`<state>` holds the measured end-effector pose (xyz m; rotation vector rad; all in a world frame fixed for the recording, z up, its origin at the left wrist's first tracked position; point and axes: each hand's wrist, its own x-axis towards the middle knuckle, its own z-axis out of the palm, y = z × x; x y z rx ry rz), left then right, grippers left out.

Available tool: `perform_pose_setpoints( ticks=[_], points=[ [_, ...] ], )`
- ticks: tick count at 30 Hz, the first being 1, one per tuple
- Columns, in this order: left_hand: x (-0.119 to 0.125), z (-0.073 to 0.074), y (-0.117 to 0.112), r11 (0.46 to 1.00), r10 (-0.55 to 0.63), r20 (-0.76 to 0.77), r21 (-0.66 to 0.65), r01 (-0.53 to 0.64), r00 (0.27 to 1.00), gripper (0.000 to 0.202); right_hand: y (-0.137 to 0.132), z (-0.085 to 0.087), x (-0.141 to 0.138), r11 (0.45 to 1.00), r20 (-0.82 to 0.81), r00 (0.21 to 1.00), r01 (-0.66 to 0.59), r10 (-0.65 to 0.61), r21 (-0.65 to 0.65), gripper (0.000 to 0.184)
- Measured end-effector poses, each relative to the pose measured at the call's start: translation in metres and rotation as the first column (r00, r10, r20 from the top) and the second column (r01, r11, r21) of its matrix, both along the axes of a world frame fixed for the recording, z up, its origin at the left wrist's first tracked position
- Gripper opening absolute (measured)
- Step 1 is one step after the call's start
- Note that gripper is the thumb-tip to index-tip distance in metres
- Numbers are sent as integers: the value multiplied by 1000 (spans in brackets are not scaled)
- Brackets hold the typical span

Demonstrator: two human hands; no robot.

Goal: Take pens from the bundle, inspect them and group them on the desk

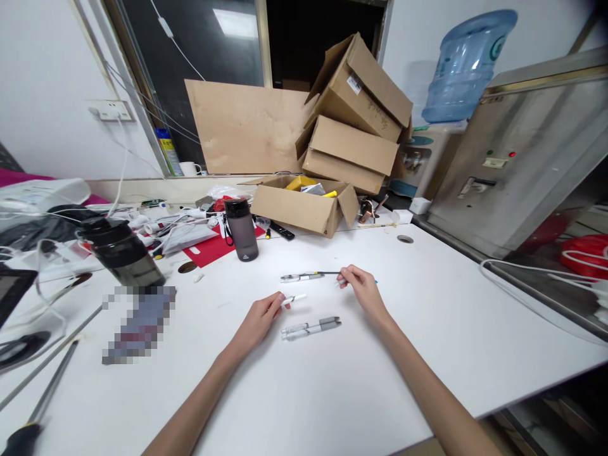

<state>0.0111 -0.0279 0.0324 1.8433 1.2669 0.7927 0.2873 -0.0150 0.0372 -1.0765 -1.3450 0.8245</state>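
My left hand (260, 318) rests on the white table (332, 392) with its fingers pinched on a short white pen part (295, 298). My right hand (361, 286) is closed on the end of a thin dark refill (327, 273) that points left toward a clear pen barrel (301, 277) lying on the table. A bit of blue shows past my right hand. Two grey and white pens (311, 328) lie side by side between my hands, near my left wrist.
A dark bottle (242, 229) stands behind the pens and a larger dark jar (121, 253) at left. Open cardboard boxes (304, 206) are stacked at the back. Cables, a screwdriver (33, 421) and clutter fill the left side. A metal cabinet (522, 158) and water jug (463, 66) stand right.
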Motion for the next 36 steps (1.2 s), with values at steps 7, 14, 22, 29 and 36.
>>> perform_pose_setpoints(
  ticks=[7,14,22,29,36],
  points=[
    [-1,-1,1,1000,-14,-6,-11,14,1000,55,0,0,0,1000,3,1000,3,-3,1,47],
    [-1,-3,1,1000,-9,-8,-16,9,1000,55,0,-1,1,1000,-46,999,26,-25,12,53],
    [-2,-4,2,1000,-11,-6,-21,11,1000,56,1,-1,1,999,-92,994,52,-52,-10,58],
    [-2,-4,2,1000,-21,2,-20,21,1000,54,2,-3,1,1000,-79,997,11,-11,7,54],
    [-2,-4,2,999,-22,3,-24,22,1000,54,2,-5,0,1000,-25,999,-27,27,3,48]
  ],
)
